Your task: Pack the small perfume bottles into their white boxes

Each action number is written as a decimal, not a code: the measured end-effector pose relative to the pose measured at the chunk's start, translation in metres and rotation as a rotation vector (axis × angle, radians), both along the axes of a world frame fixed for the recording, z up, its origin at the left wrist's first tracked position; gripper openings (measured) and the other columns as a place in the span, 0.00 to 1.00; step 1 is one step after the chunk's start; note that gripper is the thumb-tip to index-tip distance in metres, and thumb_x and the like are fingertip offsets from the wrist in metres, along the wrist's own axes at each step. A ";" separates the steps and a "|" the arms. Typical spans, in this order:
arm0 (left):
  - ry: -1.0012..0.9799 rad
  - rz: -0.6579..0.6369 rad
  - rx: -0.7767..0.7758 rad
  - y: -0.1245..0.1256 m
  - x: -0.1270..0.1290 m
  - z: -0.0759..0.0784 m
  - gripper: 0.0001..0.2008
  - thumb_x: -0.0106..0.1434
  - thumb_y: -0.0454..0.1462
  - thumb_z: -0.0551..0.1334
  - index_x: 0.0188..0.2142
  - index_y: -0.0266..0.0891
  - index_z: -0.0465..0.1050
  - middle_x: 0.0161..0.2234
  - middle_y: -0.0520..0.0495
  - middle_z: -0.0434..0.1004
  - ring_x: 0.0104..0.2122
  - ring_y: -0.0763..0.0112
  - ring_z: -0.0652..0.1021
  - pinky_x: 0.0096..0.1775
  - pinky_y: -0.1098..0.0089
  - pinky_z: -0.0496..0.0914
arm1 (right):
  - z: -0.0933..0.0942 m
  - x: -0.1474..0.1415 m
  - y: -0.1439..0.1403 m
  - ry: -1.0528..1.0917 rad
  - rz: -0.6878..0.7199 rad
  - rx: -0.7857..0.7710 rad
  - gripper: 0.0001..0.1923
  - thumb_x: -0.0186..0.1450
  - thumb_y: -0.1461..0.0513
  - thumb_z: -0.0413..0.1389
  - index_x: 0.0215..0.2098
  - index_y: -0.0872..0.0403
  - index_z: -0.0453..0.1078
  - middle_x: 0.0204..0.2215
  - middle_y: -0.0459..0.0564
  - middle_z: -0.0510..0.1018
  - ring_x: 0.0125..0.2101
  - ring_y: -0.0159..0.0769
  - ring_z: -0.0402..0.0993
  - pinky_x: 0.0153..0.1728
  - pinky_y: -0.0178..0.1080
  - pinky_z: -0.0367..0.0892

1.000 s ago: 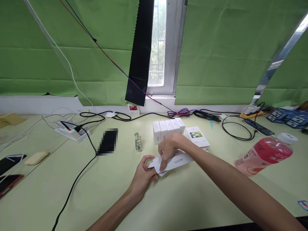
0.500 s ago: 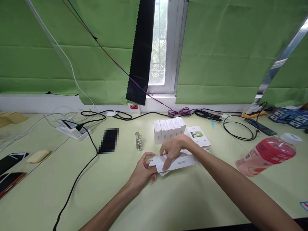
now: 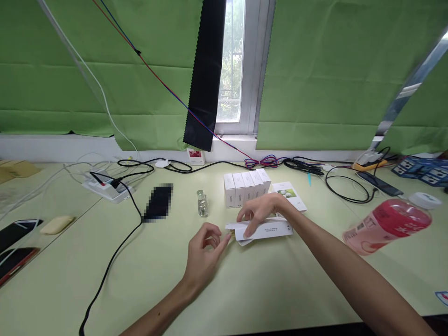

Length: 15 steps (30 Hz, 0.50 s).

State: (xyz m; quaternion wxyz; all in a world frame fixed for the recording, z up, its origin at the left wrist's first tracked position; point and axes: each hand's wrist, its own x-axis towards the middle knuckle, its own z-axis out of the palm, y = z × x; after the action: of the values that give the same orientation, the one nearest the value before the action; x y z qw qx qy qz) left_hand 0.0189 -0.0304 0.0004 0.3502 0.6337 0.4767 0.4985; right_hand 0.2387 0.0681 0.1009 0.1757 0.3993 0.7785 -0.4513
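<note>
My right hand (image 3: 258, 211) grips a white printed carton (image 3: 268, 230) lying on its side, thumb on the near face. The carton's left end is open, with its flaps sticking out. Something small and yellowish (image 3: 233, 232) shows in that opening. My left hand (image 3: 205, 249) is just left of it, fingers loosely curled and thumb stretched towards the opening, its tip at or very near the yellowish thing. A clear glass bottle with a green cap (image 3: 202, 204) stands upright beyond my left hand. Behind the carton is a row of several upright white boxes (image 3: 239, 191).
A flat white picture card or box (image 3: 297, 201) lies right of the row. At right is a pink drink bottle (image 3: 388, 225). A power strip (image 3: 108, 189) and a black cable (image 3: 108, 270) occupy the left, near phones (image 3: 17, 266) and a soap-like bar (image 3: 57, 226).
My left hand has come away from the flaps, opening its fingers. My right hand has shifted the carton slightly right and away from me. A yellowish bit now shows at the opening.
</note>
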 end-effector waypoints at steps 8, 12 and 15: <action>0.304 -0.238 0.286 0.002 -0.003 -0.003 0.10 0.69 0.34 0.61 0.49 0.44 0.75 0.45 0.47 0.75 0.27 0.79 0.72 0.27 0.77 0.70 | -0.014 0.009 0.002 0.131 -0.053 -0.145 0.43 0.49 0.43 0.70 0.57 0.55 0.73 0.44 0.54 0.81 0.41 0.42 0.76 0.38 0.37 0.68; 0.434 -0.257 0.362 0.007 -0.005 -0.004 0.10 0.70 0.33 0.59 0.47 0.45 0.77 0.44 0.46 0.71 0.29 0.78 0.72 0.27 0.76 0.68 | -0.014 0.007 0.001 0.128 -0.036 -0.133 0.42 0.51 0.42 0.68 0.57 0.55 0.73 0.42 0.52 0.81 0.40 0.40 0.76 0.36 0.36 0.67; 0.498 -0.264 0.431 0.009 -0.007 -0.003 0.11 0.71 0.33 0.58 0.46 0.45 0.78 0.44 0.46 0.68 0.30 0.77 0.72 0.30 0.75 0.68 | -0.012 0.005 0.000 0.129 -0.022 -0.149 0.41 0.52 0.43 0.68 0.57 0.55 0.73 0.41 0.51 0.81 0.38 0.39 0.76 0.34 0.36 0.67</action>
State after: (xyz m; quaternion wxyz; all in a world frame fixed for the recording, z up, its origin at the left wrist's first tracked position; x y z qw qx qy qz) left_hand 0.0119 -0.0210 -0.0028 0.1428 0.8513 0.3454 0.3682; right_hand 0.2438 0.0682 0.0885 0.1495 0.3637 0.7480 -0.5346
